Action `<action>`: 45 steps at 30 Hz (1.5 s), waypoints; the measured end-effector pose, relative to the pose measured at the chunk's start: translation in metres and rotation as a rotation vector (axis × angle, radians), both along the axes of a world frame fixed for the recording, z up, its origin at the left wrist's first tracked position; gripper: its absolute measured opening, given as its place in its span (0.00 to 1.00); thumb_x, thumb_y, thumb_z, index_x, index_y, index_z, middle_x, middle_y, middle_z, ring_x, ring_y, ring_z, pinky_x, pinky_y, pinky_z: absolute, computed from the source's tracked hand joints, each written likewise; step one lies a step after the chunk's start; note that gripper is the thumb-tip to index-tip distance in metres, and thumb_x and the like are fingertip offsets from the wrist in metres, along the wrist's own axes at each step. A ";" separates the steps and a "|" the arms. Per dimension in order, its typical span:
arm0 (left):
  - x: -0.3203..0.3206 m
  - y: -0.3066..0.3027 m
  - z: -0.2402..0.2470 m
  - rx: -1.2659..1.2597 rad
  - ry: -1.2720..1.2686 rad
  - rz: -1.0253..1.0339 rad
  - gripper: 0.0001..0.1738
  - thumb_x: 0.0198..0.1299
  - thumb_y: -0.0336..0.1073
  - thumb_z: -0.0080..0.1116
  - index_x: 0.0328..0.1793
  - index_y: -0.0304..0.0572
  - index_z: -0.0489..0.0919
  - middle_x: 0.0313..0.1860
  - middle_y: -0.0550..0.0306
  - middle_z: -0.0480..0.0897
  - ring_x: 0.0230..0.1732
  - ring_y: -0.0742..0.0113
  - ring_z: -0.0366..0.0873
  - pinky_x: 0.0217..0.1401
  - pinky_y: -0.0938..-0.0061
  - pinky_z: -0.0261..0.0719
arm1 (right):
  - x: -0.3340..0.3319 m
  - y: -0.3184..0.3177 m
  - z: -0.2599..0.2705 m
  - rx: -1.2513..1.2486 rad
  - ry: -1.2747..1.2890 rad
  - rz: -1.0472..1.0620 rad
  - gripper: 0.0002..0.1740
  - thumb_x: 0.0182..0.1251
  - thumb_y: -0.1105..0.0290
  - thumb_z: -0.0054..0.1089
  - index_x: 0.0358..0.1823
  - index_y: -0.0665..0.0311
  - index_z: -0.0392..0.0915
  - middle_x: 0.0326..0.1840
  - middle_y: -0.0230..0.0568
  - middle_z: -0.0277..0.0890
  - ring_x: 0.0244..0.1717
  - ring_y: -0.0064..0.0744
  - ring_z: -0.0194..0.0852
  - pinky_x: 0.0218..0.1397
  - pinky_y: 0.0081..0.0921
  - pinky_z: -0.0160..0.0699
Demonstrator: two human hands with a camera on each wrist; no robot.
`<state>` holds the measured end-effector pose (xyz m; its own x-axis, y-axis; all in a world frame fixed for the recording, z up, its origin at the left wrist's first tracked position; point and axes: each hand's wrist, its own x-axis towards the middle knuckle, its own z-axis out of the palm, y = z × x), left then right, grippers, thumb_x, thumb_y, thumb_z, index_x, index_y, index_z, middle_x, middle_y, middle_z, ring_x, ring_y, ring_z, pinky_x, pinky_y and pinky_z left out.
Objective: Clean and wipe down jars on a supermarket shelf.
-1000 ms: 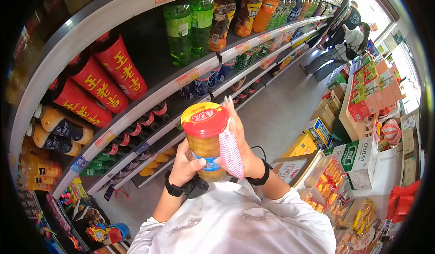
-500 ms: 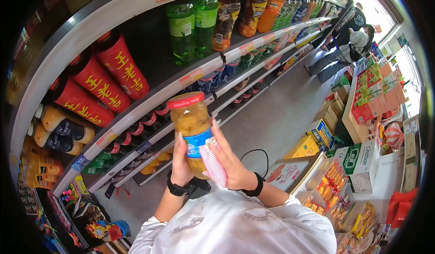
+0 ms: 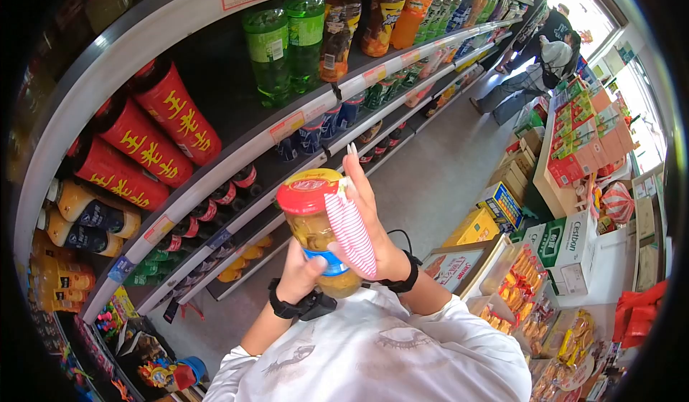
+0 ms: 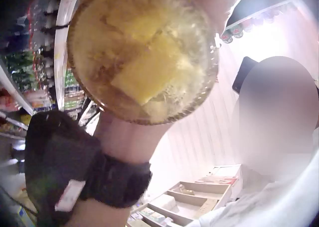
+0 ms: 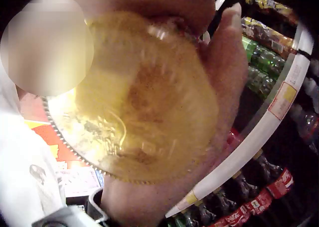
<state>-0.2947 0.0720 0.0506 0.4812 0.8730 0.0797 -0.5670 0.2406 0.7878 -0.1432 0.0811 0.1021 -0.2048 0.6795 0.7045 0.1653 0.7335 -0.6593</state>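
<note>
A glass jar of canned fruit (image 3: 316, 233) with a red and yellow lid and a blue label is held tilted in front of the white shirt. My left hand (image 3: 296, 271) grips its lower left side, thumb on the label. My right hand (image 3: 375, 219) holds the opposite side, fingers stretched up past the lid and thumb toward the label. A pink-and-white striped cloth-like piece (image 3: 352, 237) hangs from near the lid, over the front of the right hand. Both wrist views look at the jar's base (image 4: 144, 62), with yellow chunks in liquid behind the glass.
Drink shelves (image 3: 308, 119) curve along the left, carrying large red bottles (image 3: 154, 140) and green bottles (image 3: 269, 50). Snack bins (image 3: 517, 284) and a white-and-green carton (image 3: 563, 255) stand on the right. Two people (image 3: 545, 58) are farther down the aisle.
Half a second ago the jar showed its side and label more fully; now its lid tips toward the head camera again. Both hands have kept hold while turning it. The view has shifted slightly.
</note>
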 end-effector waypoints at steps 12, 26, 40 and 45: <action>0.002 0.024 0.023 0.016 -0.246 0.064 0.48 0.58 0.68 0.45 0.76 0.45 0.51 0.72 0.39 0.58 0.70 0.45 0.61 0.69 0.56 0.63 | -0.016 -0.034 -0.023 -0.123 -0.011 0.092 0.39 0.54 0.68 0.68 0.69 0.61 0.61 0.77 0.62 0.38 0.78 0.61 0.31 0.75 0.47 0.41; 0.002 -0.009 -0.012 -0.101 -0.256 -0.030 0.41 0.63 0.62 0.46 0.73 0.40 0.57 0.69 0.51 0.66 0.66 0.61 0.68 0.68 0.64 0.65 | 0.006 -0.002 0.001 0.006 -0.085 0.026 0.36 0.55 0.61 0.67 0.67 0.56 0.66 0.77 0.60 0.39 0.78 0.65 0.27 0.75 0.52 0.32; 0.008 0.018 0.024 -0.165 -0.333 -0.036 0.54 0.57 0.76 0.34 0.76 0.40 0.49 0.72 0.33 0.56 0.71 0.43 0.58 0.69 0.54 0.64 | -0.013 -0.042 -0.020 -0.016 -0.162 0.108 0.37 0.46 0.53 0.73 0.61 0.52 0.73 0.76 0.51 0.49 0.75 0.69 0.35 0.71 0.59 0.47; 0.010 0.009 0.007 -0.270 -0.189 -0.038 0.47 0.63 0.71 0.29 0.75 0.40 0.53 0.71 0.41 0.62 0.68 0.51 0.65 0.68 0.62 0.67 | -0.004 -0.024 -0.002 0.059 -0.309 -0.153 0.28 0.55 0.59 0.65 0.60 0.52 0.75 0.76 0.49 0.48 0.75 0.69 0.35 0.73 0.56 0.40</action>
